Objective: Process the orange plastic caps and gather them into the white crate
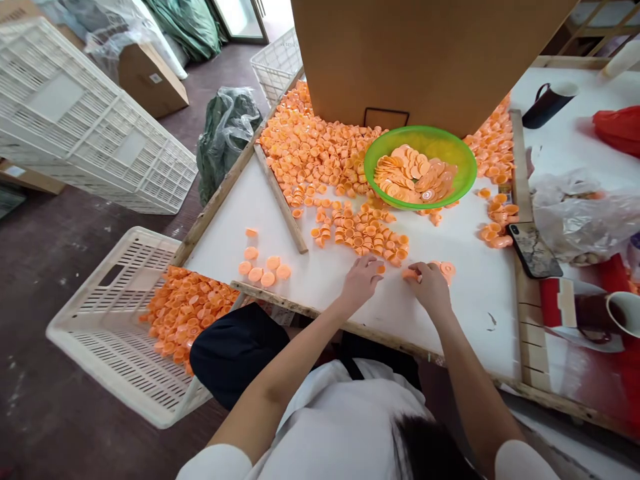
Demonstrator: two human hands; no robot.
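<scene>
My left hand is at the front of the white table, thumb and fingers closed around a small orange plastic cap. To its right, my right hand pinches an orange piece, partly covered by the fingers. Flat orange discs lie just beyond the right hand. A loose group of orange cup-shaped caps spreads in front of both hands. Behind it stands a green bowl holding many flat orange discs. Several finished-looking round orange caps lie apart on the left.
A large cardboard box stands behind a heap of orange caps. Wooden strips edge the table. At lower left, a white crate holds more caps. A phone, a mug and plastic bags sit right.
</scene>
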